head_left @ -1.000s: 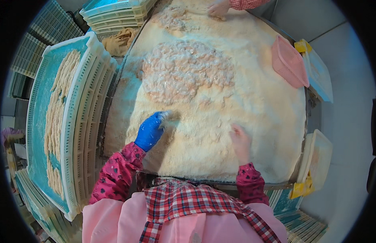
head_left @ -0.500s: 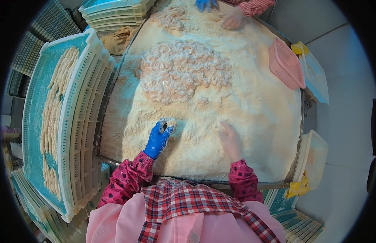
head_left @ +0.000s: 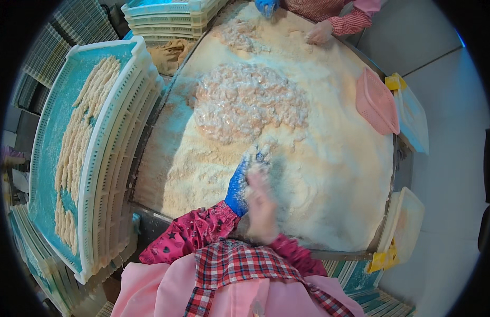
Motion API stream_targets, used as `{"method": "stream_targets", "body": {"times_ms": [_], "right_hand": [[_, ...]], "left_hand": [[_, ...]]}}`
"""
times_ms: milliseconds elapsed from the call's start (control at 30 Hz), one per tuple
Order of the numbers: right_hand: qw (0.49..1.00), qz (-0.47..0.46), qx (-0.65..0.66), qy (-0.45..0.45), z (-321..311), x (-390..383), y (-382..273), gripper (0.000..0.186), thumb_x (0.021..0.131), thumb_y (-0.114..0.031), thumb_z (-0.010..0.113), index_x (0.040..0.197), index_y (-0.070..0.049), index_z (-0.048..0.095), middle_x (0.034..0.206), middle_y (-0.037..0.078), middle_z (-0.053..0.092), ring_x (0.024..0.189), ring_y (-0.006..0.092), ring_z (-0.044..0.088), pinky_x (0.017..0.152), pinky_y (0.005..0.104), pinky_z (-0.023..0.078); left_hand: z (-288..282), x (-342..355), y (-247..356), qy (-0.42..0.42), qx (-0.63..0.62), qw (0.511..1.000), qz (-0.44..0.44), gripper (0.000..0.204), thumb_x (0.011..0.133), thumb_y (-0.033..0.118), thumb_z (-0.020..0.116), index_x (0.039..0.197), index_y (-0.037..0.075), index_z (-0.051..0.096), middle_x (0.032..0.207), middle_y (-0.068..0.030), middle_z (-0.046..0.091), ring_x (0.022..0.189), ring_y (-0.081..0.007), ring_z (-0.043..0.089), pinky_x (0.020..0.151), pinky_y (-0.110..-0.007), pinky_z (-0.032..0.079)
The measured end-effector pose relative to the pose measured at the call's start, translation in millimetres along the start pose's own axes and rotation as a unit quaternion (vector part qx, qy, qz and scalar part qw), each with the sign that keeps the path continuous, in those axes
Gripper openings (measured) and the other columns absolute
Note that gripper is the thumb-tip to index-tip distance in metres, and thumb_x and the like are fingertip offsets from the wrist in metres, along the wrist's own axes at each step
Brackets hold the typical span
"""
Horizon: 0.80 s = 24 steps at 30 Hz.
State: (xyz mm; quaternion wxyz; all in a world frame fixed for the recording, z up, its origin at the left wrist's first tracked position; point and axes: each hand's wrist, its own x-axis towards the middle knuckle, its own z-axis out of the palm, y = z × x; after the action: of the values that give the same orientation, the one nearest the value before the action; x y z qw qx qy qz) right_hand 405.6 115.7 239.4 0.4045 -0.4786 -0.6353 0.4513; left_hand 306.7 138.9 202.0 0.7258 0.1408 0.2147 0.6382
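Note:
A wide table (head_left: pixel 150 174) is heaped with pale breadcrumbs (head_left: pixel 335 174). A pile of wet, battered pink shrimp (head_left: pixel 245 103) lies in the middle of it. My left hand (head_left: pixel 242 177), in a blue glove dusted with crumbs, rests on the crumbs just below that pile. My right hand (head_left: pixel 261 203), bare and crumb-coated, is blurred and pressed against the left glove. I cannot tell whether either hand holds a piece between them.
A stack of blue-and-white slatted trays (head_left: pixel 105 158) at my left carries rows of breaded shrimp (head_left: pixel 78 142). More trays (head_left: pixel 166 13) stand at the back. A pink basket (head_left: pixel 377 100) and white lidded tubs (head_left: pixel 408 224) sit at the right. Another person's hands (head_left: pixel 319 31) work the far edge.
My right hand has swung left from the crumbs and met my left hand. The left glove has shifted right, toward the middle. The other person's hands have come further into view.

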Motion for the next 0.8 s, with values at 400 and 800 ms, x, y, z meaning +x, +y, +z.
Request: {"method": "stream_targets", "body": {"times_ms": [400,800], "right_hand": [[0.968,-0.234,-0.065,0.062,23,18,-3,0.078,0.089,-0.059,0.006,0.142,-0.001,0.008,0.149,0.018,0.003,0.137,0.0343,0.002,0.110,0.0465,0.005],[0.979,-0.170,0.033,0.110,18,32,12,0.087,0.086,-0.067,0.011,0.142,-0.002,0.000,0.149,0.018,-0.001,0.137,0.0320,-0.004,0.110,0.0434,-0.001]], "left_hand": [[15,-15,1,-0.190,0.264,0.940,0.106,0.109,0.069,0.061,0.061,0.143,0.003,0.005,0.150,-0.0117,0.008,0.138,-0.0308,0.004,0.111,-0.041,0.001],[-68,20,-1,-0.166,0.639,0.749,-0.054,0.049,0.092,0.022,0.047,0.137,0.008,0.034,0.142,-0.0135,0.032,0.129,-0.0233,0.034,0.105,-0.032,0.027]]}}
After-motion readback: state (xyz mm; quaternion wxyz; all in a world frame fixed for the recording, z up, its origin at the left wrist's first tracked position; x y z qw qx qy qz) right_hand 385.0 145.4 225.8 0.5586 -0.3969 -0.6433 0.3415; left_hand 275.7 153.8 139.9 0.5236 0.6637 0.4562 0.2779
